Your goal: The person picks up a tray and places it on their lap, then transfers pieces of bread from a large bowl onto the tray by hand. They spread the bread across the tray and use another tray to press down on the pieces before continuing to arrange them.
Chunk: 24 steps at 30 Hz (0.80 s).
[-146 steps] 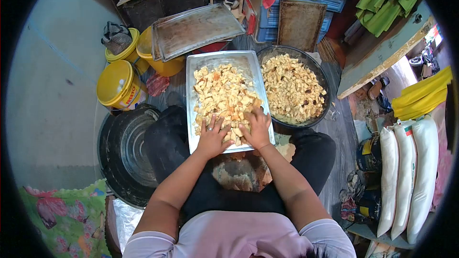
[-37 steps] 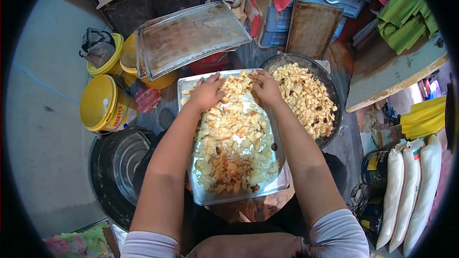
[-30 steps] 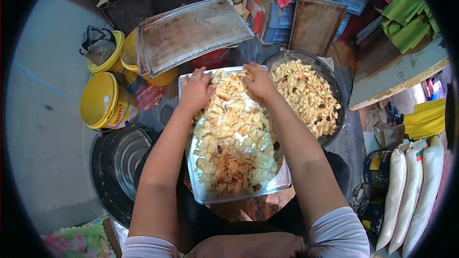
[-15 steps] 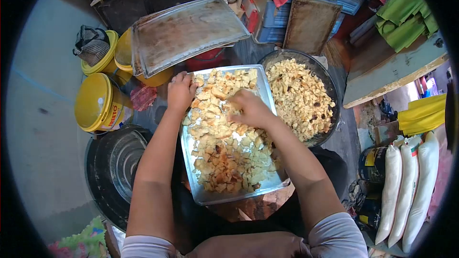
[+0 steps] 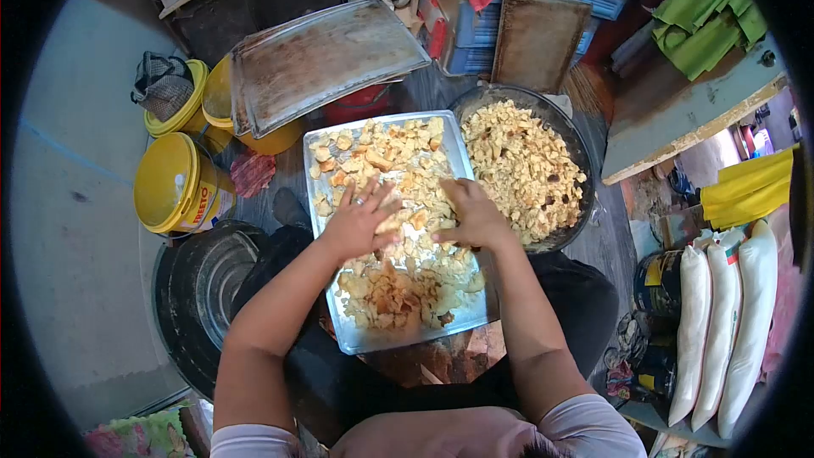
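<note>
A silver baking tray (image 5: 360, 341) lies across my lap, tilted slightly, covered with torn golden-brown bread pieces (image 5: 386, 153). My left hand (image 5: 360, 225), a ring on one finger, is spread over the pieces at mid-tray. Opposite it, my right hand (image 5: 475, 219) reaches in by the right rim with thumb and fingers apart, touching the pieces. Neither hand grips anything that I can see. Beside the tray on the right stands a round dark basin (image 5: 591, 195) heaped with similar bread chunks (image 5: 526, 165), a few of them darker.
Stacked, stained baking trays (image 5: 331, 55) rest over yellow buckets at the back left. A lidded yellow bucket (image 5: 170, 182) and a black tub (image 5: 191, 305) stand at left. Another tray (image 5: 538, 42) leans behind the basin. Long white bags (image 5: 721, 331) stand at right.
Both hands have moved down the tray toward me, and their fingers have spread. The left went from the upper left edge to the middle. Bread pieces have shifted, and the tray sits slightly further left.
</note>
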Motion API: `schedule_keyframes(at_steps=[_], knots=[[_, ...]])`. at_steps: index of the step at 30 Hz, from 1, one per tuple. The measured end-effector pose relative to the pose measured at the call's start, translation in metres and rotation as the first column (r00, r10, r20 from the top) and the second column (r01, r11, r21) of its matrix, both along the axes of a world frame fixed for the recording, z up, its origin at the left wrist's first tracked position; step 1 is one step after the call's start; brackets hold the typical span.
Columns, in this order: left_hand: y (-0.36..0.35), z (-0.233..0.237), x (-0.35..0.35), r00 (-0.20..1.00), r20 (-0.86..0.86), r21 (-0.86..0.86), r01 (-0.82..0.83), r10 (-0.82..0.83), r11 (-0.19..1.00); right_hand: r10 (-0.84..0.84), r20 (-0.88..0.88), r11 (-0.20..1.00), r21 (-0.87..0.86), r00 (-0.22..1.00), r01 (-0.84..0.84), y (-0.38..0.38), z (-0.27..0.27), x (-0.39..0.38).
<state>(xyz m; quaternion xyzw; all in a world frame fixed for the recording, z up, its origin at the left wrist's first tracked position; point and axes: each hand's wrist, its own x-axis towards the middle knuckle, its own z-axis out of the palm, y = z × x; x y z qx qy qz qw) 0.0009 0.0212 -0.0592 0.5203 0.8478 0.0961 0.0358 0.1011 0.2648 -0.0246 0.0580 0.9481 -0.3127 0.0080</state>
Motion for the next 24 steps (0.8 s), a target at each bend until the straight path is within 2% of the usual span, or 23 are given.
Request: schedule_keyframes(at_steps=[1,2,3,5,6,8,9,11,13,15,17,18,21,23,24], knots=[[0.003,-0.003,-0.003,1.000,-0.002,-0.004,0.005,-0.005,1.000,0.016,0.049,0.988,0.152,0.999,-0.023,-0.004,-0.005,0.003],[0.006,-0.005,-0.008,0.999,-0.023,0.030,-0.048,0.049,0.998,-0.027,-0.007,0.999,0.019,1.000,0.027,-0.001,-0.013,0.000],[0.007,-0.005,-0.012,0.994,-0.042,0.065,-0.102,0.104,0.993,-0.031,-0.011,0.999,0.014,0.999,0.031,0.001,-0.018,-0.006],[0.009,-0.003,-0.011,0.990,-0.062,0.101,-0.120,0.127,0.988,-0.159,-0.042,0.977,-0.151,0.986,0.151,0.003,-0.022,-0.021],[0.008,0.003,-0.008,0.988,-0.061,0.109,-0.136,0.143,0.985,-0.207,-0.071,0.970,-0.145,0.976,0.195,0.001,-0.016,-0.027],[0.007,0.017,0.001,0.984,-0.068,0.118,-0.155,0.163,0.981,-0.167,-0.136,0.974,-0.178,0.977,0.142,0.009,-0.028,-0.041],[0.005,0.029,0.011,0.975,-0.014,0.100,-0.221,0.223,0.970,-0.130,-0.197,0.974,-0.207,0.972,0.088,0.011,-0.028,-0.047],[-0.003,0.033,0.018,0.956,0.036,0.073,-0.293,0.291,0.953,-0.109,-0.202,0.958,-0.284,0.973,0.049,0.015,-0.026,-0.053],[-0.015,0.031,0.015,0.906,0.103,0.113,-0.421,0.411,0.900,-0.027,-0.186,0.988,-0.157,0.982,-0.003,0.019,-0.024,-0.058],[-0.016,0.028,0.000,0.891,0.153,0.128,-0.448,0.428,0.885,-0.088,-0.241,0.992,-0.114,0.967,0.062,0.013,-0.027,-0.061],[-0.012,0.012,-0.022,0.936,0.103,0.271,-0.353,0.337,0.896,-0.104,-0.301,0.989,0.069,0.948,0.130,0.000,-0.029,-0.068],[-0.003,0.010,-0.030,0.947,0.075,0.302,-0.321,0.314,0.898,-0.106,-0.307,0.989,0.068,0.946,0.133,-0.006,-0.027,-0.071],[0.019,0.009,-0.032,0.953,0.095,0.217,-0.302,0.288,0.928,0.108,-0.186,0.973,0.220,0.977,-0.066,-0.025,-0.023,-0.065],[0.022,0.005,-0.027,0.963,0.101,0.194,-0.264,0.248,0.945,0.096,-0.132,0.968,0.243,0.987,-0.062,-0.025,-0.022,-0.063],[0.022,0.006,-0.023,0.972,0.105,0.182,-0.225,0.209,0.957,0.009,-0.230,0.983,0.180,0.973,0.033,-0.024,-0.023,-0.061]])
